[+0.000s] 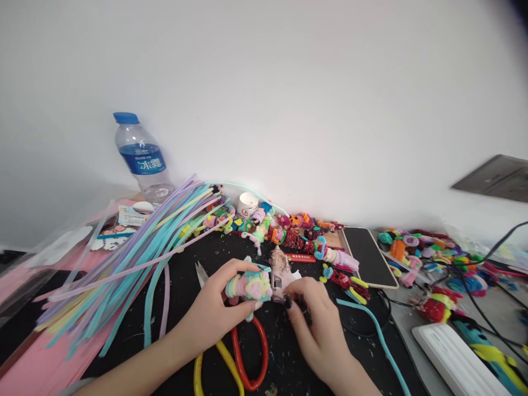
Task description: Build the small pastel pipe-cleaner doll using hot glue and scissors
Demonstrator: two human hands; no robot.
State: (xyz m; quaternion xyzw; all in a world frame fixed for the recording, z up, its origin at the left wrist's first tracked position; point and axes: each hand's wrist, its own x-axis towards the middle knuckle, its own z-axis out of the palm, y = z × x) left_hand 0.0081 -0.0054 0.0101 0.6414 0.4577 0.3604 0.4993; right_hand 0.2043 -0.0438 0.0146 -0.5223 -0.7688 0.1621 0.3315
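Nearest, red-and-yellow-handled scissors (265, 352) are lying idle below the left hand (218, 308), which is gripping a pastel fuzzy piece (249, 287), while the right hand (319, 324) is pinching the beige piece (280, 274) beside it. The pastel piece is already looking well covered, though whether anything is remaining is unclear; beyond, loose fuzzy stems (165, 236) are lying unused and shaped figures (291, 236) are lining the wall (289, 99).

Wht wall (289, 99) w/ plate (495, 177) (dk gray).

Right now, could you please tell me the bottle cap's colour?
The cap is blue; see the head view.
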